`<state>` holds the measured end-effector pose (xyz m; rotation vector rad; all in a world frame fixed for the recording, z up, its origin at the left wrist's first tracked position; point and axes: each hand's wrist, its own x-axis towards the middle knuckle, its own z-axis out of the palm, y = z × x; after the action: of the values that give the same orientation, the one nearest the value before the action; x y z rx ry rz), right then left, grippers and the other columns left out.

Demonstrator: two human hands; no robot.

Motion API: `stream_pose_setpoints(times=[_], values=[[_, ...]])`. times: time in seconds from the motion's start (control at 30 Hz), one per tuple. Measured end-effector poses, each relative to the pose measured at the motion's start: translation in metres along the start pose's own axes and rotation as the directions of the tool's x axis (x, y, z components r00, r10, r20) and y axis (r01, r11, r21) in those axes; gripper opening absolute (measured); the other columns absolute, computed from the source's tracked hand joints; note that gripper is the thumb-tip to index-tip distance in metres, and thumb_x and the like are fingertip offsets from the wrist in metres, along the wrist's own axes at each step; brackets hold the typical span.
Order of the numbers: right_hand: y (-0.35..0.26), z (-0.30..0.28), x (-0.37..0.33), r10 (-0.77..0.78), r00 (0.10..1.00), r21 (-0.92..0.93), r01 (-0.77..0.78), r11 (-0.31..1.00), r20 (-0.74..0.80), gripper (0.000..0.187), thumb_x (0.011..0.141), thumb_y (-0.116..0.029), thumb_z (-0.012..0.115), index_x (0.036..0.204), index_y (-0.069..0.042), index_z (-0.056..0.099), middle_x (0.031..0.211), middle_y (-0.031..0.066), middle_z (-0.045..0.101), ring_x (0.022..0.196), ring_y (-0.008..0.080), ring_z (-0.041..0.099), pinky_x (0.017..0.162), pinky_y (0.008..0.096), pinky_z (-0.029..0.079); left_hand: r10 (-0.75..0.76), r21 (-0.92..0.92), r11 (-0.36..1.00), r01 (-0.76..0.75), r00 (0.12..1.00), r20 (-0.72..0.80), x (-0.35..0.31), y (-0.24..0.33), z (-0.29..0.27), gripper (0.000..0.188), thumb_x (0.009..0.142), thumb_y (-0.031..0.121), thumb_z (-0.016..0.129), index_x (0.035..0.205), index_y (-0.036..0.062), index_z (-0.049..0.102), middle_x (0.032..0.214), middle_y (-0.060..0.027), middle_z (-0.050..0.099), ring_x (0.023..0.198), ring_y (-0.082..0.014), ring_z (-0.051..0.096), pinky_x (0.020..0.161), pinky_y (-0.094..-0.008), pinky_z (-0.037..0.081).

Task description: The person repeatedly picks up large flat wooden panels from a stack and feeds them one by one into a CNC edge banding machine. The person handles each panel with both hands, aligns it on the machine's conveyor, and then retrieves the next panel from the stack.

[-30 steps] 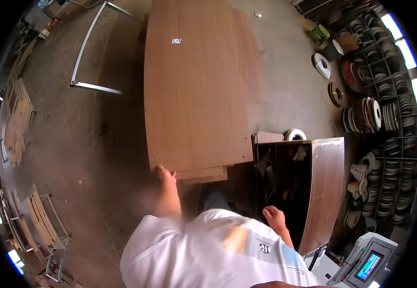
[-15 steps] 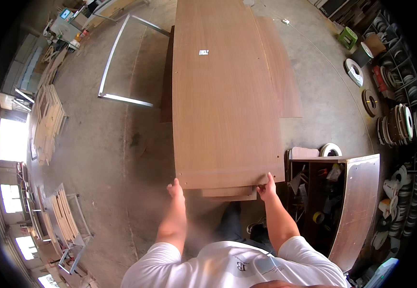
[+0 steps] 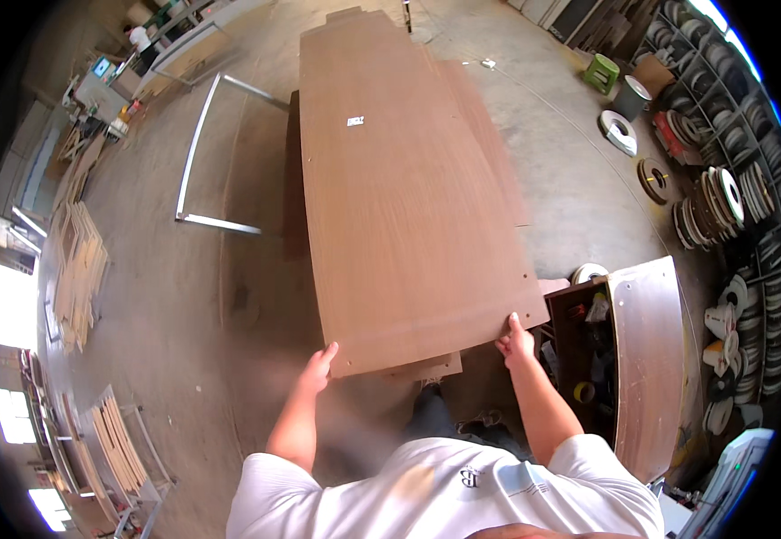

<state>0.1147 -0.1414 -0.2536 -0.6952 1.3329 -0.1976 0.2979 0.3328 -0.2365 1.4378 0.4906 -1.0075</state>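
A long brown wood-grain panel [image 3: 408, 207] stretches away in front of me, with a small white label [image 3: 355, 121] on its upper face and small holes near its corners. At the near left corner, my left hand [image 3: 318, 368] is closed on the edge. My right hand [image 3: 517, 343] grips the near right corner, thumb on top and fingers underneath. Beneath the panel lie other brown boards [image 3: 485, 135], showing along its right side; a further board's end [image 3: 440, 367] sticks out below the near edge. What supports the stack is hidden.
An open wooden cabinet [image 3: 646, 359] holding tools and tape stands close on my right. A metal frame [image 3: 194, 153] is on the left. Edging rolls [image 3: 619, 133], a green stool [image 3: 600, 74] and loaded racks line the right side. Cut boards [image 3: 80, 274] lie far left. Another person [image 3: 141, 40] stands far off.
The panel's near end has turned slightly and looks nearer, its right corner now reaching farther right. My left hand has closed up against the corner. The whole view has shifted a little.
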Motion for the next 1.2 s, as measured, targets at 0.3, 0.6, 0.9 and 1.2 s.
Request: stream_pose_setpoints(times=[0.3,0.6,0.9,1.2], values=[[-0.081,-0.069,-0.084,-0.261,0.857,0.555,-0.035,0.831,0.444,0.044,0.095,-0.033,0.066,0.125,-0.003,0.051,0.117,0.0088,0.052,0.102,0.0204,0.049,0.085,0.0337,0.041,-0.017,-0.175,0.975,0.136,0.832,0.555,-0.106,0.007,0.168,0.063,0.088,0.039,0.075,0.138,0.0076,0.052,0.137,-0.0081,0.058,0.124,-0.0233,0.057,0.106,-0.0433,0.046],[-0.063,-0.182,-0.171,-0.248,0.948,0.382,0.157,0.910,0.201,0.040,0.091,-0.021,0.068,0.123,0.003,0.061,0.116,0.0134,0.067,0.104,0.0255,0.065,0.093,0.0404,0.051,-0.230,0.041,0.957,0.286,0.668,0.707,-0.151,-0.103,0.361,0.055,0.092,0.030,0.072,0.139,0.0099,0.051,0.133,-0.0064,0.060,0.121,-0.0230,0.059,0.101,-0.0427,0.049],[-0.015,-0.417,-0.220,-0.284,0.959,0.292,0.273,0.917,-0.005,0.047,0.087,-0.026,0.072,0.125,-0.002,0.059,0.115,0.0084,0.068,0.104,0.0222,0.065,0.092,0.0383,0.052,-0.273,0.149,0.962,0.228,0.804,0.529,-0.146,-0.126,0.413,0.038,0.097,0.031,0.065,0.128,0.0089,0.059,0.121,-0.0080,0.066,0.107,-0.0226,0.065,0.091,-0.0403,0.055],[0.061,-0.547,-0.341,-0.310,0.866,0.298,0.438,0.848,-0.392,0.052,0.099,-0.037,0.059,0.135,0.001,0.055,0.128,0.0083,0.063,0.116,0.0211,0.060,0.101,0.0342,0.045,0.087,-0.192,0.980,-0.051,0.979,0.185,0.032,0.031,0.333,0.045,0.097,0.039,0.062,0.128,0.0057,0.057,0.129,-0.0114,0.062,0.121,-0.0295,0.057,0.105,-0.0487,0.045]])
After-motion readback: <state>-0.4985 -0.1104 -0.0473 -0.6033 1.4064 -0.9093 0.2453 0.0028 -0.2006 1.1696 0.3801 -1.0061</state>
